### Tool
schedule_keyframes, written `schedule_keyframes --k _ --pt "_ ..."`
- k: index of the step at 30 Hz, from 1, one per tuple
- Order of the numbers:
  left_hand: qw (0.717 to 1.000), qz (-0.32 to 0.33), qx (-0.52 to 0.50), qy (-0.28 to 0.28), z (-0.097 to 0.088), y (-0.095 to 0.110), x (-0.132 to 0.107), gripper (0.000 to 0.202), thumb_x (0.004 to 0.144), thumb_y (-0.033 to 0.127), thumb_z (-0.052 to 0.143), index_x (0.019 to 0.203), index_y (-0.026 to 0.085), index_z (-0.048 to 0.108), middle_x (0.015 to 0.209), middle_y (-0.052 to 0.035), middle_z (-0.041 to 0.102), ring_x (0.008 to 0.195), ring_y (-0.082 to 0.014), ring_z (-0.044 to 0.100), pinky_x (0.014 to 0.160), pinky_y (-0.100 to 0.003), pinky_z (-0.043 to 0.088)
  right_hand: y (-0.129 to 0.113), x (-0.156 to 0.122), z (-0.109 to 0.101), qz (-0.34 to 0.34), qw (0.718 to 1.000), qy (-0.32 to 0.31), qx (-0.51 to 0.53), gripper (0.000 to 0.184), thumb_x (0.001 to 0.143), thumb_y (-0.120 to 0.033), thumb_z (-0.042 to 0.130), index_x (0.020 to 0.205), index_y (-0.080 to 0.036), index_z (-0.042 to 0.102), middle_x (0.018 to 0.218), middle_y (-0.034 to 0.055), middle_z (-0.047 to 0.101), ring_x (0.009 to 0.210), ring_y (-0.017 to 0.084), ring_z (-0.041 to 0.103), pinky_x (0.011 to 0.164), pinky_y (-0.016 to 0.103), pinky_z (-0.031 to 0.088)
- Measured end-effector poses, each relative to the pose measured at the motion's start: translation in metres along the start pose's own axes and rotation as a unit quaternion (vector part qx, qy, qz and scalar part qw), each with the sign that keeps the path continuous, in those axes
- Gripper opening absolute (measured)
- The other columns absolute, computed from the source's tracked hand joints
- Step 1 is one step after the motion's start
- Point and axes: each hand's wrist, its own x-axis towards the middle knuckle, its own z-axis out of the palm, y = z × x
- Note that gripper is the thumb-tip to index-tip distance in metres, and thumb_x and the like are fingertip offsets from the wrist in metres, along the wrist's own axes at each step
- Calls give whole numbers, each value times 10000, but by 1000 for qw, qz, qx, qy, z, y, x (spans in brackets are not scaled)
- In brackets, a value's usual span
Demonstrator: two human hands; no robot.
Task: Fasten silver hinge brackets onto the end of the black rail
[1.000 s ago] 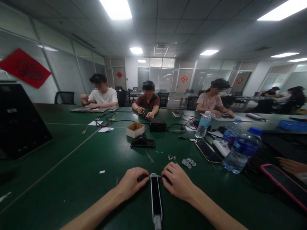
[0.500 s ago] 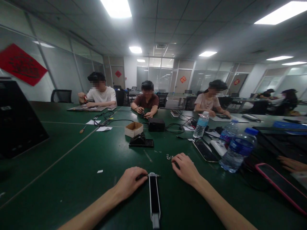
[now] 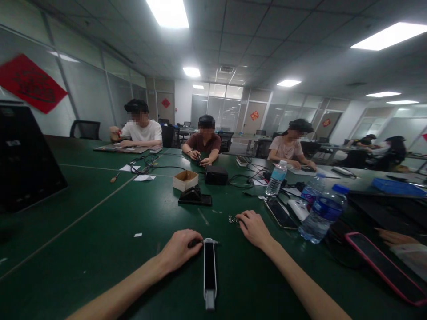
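Observation:
My left hand [image 3: 179,251] rests on the green table [image 3: 83,235] at the top end of a long black rail with a silver frame [image 3: 210,271]. Its fingers close on a thin dark piece [image 3: 196,243] sticking out sideways from that end. My right hand [image 3: 254,229] lies further forward, fingers curled down. Its fingertips sit right by a small scatter of metal rings [image 3: 232,219]. Anything under those fingers is hidden.
Ahead stand a cardboard box [image 3: 185,180], a black stand [image 3: 195,196] and a black case [image 3: 216,175]. Phones [image 3: 280,213] and water bottles [image 3: 323,213] lie to the right, with a co-worker's hand [image 3: 393,238]. Several people sit working along the far table.
My right hand has moved forward and left from beside the rail to the metal rings. My left hand stays at the rail's end, and the whole view has tilted slightly.

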Motion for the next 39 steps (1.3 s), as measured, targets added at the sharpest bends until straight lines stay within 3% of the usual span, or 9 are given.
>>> schedule_keyframes --k 8,14,18,21,25,29,33,39 --pt "1000 19 15 -14 -3 -2 1 216 918 284 538 1058 211 684 907 -13 668 766 -156 598 717 -238 455 3 18 -12 40 994 -97 -14 222 889 -181 482 971 -166 688 1019 108 664 980 237 564 830 350 409" --pt "999 32 12 -38 -6 -3 5 211 919 269 540 1067 213 680 960 -19 669 823 -160 608 738 -234 460 8 42 -13 98 976 -193 6 145 803 -240 578 757 -167 695 800 71 689 823 220 630 768 328 421" --pt "999 27 25 -32 -5 2 6 186 910 253 553 1037 200 678 949 -23 658 818 -157 604 735 -236 465 6 47 -15 106 973 -203 26 158 774 -278 602 697 -156 667 744 67 670 782 227 632 768 348 425" --pt "999 20 31 -27 -6 10 6 183 910 238 549 1032 193 679 961 -29 652 825 -157 606 730 -239 472 0 39 -20 87 979 -178 49 133 777 -227 583 674 -162 637 719 51 650 744 205 617 773 341 422" --pt "999 6 49 -19 -5 19 9 172 906 214 551 1005 177 687 943 -37 656 819 -161 612 723 -243 474 -18 21 -24 62 988 -115 81 75 791 -170 541 817 -166 611 880 77 636 792 196 590 683 288 438" --pt "997 7 71 5 3 18 15 149 895 214 562 971 175 684 909 -32 660 800 -163 612 710 -240 469 -42 6 -20 3 991 -38 129 124 811 -118 514 891 -176 588 908 65 616 822 186 571 714 291 458" --pt "996 15 84 27 11 15 18 129 882 209 568 937 175 679 873 -28 664 779 -163 611 696 -237 460 -59 -4 -11 -61 981 49 179 152 794 -54 498 853 -169 578 853 58 622 808 195 569 734 328 473" --pt "992 30 107 52 17 11 15 83 854 212 590 892 175 654 839 -24 658 769 -180 602 710 -272 449 -66 -20 0 -102 964 91 226 160 820 -62 487 883 -179 575 858 55 624 805 193 584 734 332 487"
